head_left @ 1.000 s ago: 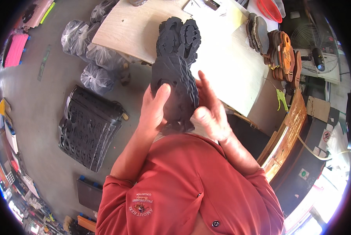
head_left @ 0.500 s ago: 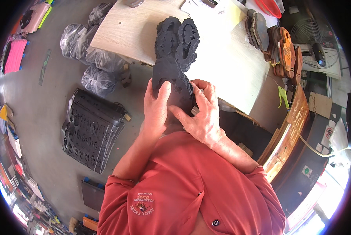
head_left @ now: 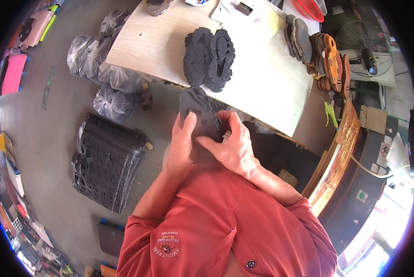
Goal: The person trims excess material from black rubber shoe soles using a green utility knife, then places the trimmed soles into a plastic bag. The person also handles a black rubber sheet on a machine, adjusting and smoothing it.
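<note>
on the floor at our left, we saw perforated black sheets [head_left: 107, 161] lying in a pile near plastic-wrapped bundles [head_left: 113, 102], the film likely meant to keep each one together. our left hand [head_left: 182, 138] was clamped on the left edge of a stack of sole-shaped black pieces [head_left: 200, 108], thumb on top and most fingers hidden, a hold that, we judged, stopped the layers sliding. the stack was in front of our red shirt [head_left: 207, 203], by the near edge of the table [head_left: 271, 87]. its long axis ran away from us, the far end leaning slightly left and pointing at two similar black stacks [head_left: 196, 60], set side by side, perhaps for easy reach; we could not tell toe from heel. our right hand [head_left: 237, 147] gripped the right edge, thumb and curled fingers together on it, seemingly to square the layers. farther right, brown sole shapes [head_left: 329, 57] leaned in a row.
</note>
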Demonstrator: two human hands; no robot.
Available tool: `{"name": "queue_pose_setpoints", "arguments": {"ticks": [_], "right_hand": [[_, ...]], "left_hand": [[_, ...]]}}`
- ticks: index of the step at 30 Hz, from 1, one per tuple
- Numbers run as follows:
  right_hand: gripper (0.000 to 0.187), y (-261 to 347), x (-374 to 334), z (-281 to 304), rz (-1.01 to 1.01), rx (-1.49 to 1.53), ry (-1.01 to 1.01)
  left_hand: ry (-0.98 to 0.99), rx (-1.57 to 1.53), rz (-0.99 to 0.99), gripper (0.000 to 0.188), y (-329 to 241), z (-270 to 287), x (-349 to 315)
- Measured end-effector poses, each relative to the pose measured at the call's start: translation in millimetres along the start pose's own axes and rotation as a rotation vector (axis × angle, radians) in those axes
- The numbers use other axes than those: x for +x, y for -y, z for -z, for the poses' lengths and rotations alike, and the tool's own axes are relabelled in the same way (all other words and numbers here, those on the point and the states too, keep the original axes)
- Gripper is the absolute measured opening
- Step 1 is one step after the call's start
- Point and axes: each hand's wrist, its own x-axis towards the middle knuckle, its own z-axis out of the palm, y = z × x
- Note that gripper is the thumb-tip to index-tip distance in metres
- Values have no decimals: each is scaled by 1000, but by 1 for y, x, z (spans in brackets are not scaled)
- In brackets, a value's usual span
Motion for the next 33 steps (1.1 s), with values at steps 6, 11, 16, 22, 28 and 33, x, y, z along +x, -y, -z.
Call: {"name": "queue_pose_setpoints", "arguments": {"ticks": [6, 11, 16, 22, 28, 33], "right_hand": [[56, -4, 11, 8, -155, 542, 178], [53, -16, 17, 16, -200, 922, 306], [60, -28, 33, 40, -198, 1193, 409], [57, -43, 67, 77, -142, 1281, 396], [63, -26, 124, 165, 96, 783, 397], [64, -6, 166, 195, 151, 517, 441]], "left_hand": [[156, -288, 94, 63, -10, 6, 2], [-95, -116, 97, 42, -12, 9, 20], [-230, -153, 39, 31, -14, 0, 39], [-324, -193, -96, 29, -18, -6, 65], [-211, -236, -187, 26, -19, 5, 71], [-368, 45, -330, 25, -10, 8, 70]]}}
